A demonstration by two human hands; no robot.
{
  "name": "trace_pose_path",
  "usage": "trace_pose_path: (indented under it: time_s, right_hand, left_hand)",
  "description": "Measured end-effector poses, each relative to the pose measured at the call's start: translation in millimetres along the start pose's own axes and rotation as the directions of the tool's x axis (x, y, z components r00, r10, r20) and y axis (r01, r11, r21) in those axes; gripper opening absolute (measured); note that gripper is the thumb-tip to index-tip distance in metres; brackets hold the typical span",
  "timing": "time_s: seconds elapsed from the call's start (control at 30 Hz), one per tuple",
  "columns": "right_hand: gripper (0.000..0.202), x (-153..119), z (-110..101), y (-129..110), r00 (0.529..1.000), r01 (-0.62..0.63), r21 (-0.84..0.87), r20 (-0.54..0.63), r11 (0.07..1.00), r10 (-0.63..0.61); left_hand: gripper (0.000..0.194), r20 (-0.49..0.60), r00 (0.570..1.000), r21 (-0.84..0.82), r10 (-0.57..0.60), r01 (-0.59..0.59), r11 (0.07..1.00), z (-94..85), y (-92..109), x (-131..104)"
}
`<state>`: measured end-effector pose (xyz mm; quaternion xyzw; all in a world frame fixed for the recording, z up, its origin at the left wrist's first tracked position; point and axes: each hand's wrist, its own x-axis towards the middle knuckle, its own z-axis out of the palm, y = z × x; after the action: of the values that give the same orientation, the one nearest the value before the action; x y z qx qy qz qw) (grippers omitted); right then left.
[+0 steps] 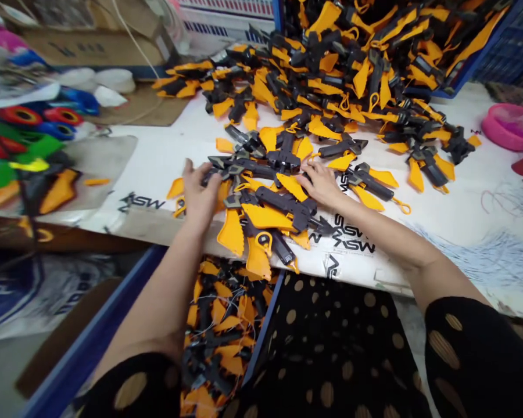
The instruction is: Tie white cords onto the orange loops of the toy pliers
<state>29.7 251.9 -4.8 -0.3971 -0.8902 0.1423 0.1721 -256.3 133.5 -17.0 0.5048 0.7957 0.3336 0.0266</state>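
Observation:
Black plastic toy pieces with orange wing-like parts lie in a cluster in front of me. My left hand (199,188) is curled at the left end of a long black-and-orange toy (253,167), its thumb and fingers around that end. At the right side of the cluster, my right hand (323,183) has its fingers bent against the black and orange parts; its fingertips are partly hidden. Nearer to me lies another black-and-orange toy (279,203), with an orange wing spread below it. An orange loop (262,242) hangs near the table's front edge.
A large heap of similar toys (331,87) spills from a blue crate (462,78) at the back. Below the table edge, a blue bin (261,331) holds more. White ties (483,255) and a pink bowl (512,126) are right; colourful parts (30,145) lie left.

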Motion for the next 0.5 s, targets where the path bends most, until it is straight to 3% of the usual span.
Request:
trace_pose_path:
  time_s: [0.1, 0.13, 0.2, 0.3, 0.37, 0.5]
  right_hand:
    - [0.058, -33.9, -22.1, -1.5, 0.993, 0.09, 0.094, -0.08, 0.991, -0.082]
    - [0.056, -50.5, -28.1, -3.3, 0.99, 0.124, 0.127, -0.088, 0.984, -0.114]
    - [0.055, -86.2, -33.2, -7.2, 0.987, 0.16, 0.164, -0.047, 0.973, -0.154]
    - [0.065, -128.2, -21.7, -10.5, 0.99, 0.119, 0.139, 0.057, 0.983, -0.128]
    - [0.061, -141.3, -8.4, -10.8, 0.994, 0.065, 0.129, 0.079, 0.99, -0.075]
    - [0.05, -144.4, 3.9, -12.8, 0.999, 0.034, 0.196, -0.018, 0.98, -0.031]
  left_hand:
    - [0.046, -0.247, 0.967, -0.16, 0.055, -0.097, 0.982, -22.2, 11.8, -48.7]
    - [0.045, -0.26, 0.959, -0.161, 0.11, -0.155, 0.975, -27.1, 17.7, -71.0]
    - [0.048, -0.179, 0.956, -0.098, 0.232, -0.251, 0.963, -29.7, 29.7, -117.1]
    - [0.07, 0.127, 0.939, 0.046, 0.319, -0.327, 0.944, -15.9, 41.7, -165.3]
    - [0.078, 0.218, 0.931, 0.098, 0.294, -0.321, 0.942, -1.6, 43.9, -172.2]
    - [0.083, 0.194, 0.947, 0.121, 0.256, -0.282, 0.952, 17.8, 40.5, -142.4]
